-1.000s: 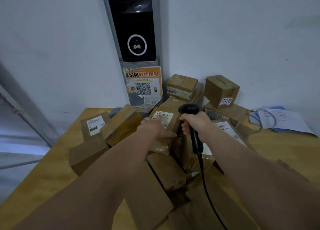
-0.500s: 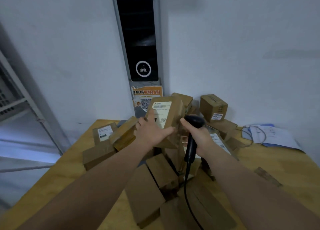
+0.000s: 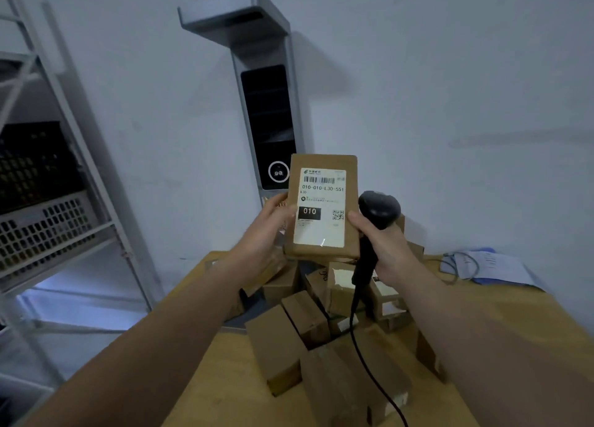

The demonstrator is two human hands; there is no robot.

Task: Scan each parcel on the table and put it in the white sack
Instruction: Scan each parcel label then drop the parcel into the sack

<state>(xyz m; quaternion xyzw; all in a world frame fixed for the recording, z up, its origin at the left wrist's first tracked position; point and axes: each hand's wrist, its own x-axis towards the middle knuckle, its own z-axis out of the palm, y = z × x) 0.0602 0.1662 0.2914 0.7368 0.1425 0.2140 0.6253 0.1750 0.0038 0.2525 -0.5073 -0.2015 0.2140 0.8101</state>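
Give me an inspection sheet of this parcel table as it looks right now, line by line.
Surface: wooden table, largely covered by boxes.
Job's things: parcel held upright above the table, label facing the camera; pile of parcels on the table; scanner beside the parcel's right edge; white sack, nothing seen.
Clutter: papers at the table's far right.
Hands: left hand grips the parcel's left edge; right hand grips the scanner's handle, one digit touching the parcel.
Cables: black scanner cable hangs down over the pile; grey cable loops over the papers.
Surroundings: grey wall terminal behind the parcel; metal shelving at left.
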